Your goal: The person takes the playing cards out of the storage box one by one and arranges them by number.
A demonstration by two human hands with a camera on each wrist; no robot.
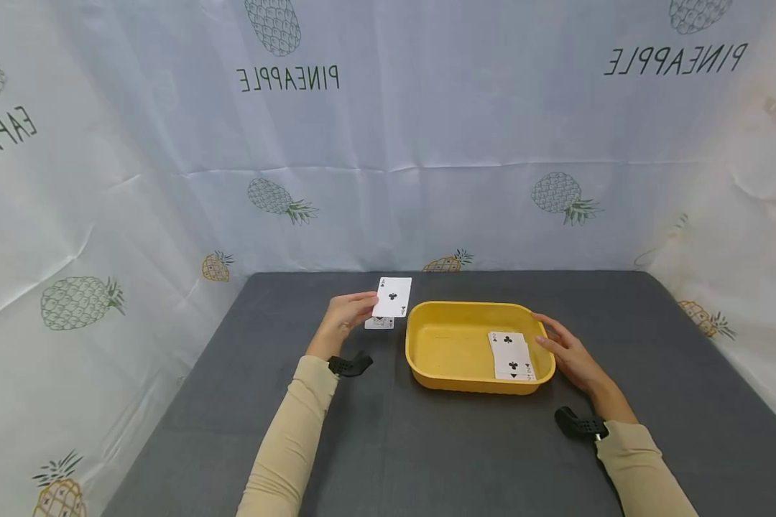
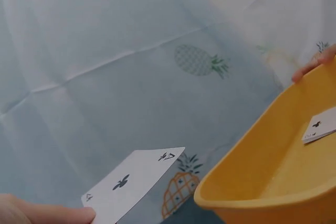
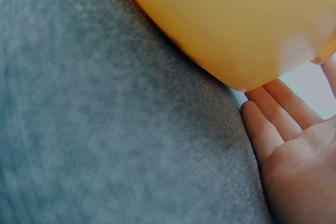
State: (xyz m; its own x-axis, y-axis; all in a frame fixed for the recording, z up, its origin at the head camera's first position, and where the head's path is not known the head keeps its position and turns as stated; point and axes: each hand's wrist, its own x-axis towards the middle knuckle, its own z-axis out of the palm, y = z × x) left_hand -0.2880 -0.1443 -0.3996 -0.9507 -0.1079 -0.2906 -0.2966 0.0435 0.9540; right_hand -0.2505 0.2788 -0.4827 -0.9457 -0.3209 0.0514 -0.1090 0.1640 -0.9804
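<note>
Bkgd: white cloth [image 1: 388,129] w/ pineapple prints, behind dark grey surface [image 1: 465,452]. Ace of clubs [image 1: 394,296] is pinched by its left edge in L hand [image 1: 348,314], just left of yellow tray [image 1: 449,352], well apart from R hand [image 1: 577,360]. At least 1 more card [image 1: 379,324] lies on surface, partly hidden behind it. In tray's right end, near R hand, a 2 of clubs [image 1: 509,352] tops more cards [image 1: 514,376]. R hand touches tray's right rim, fingers approx. straight.
</note>
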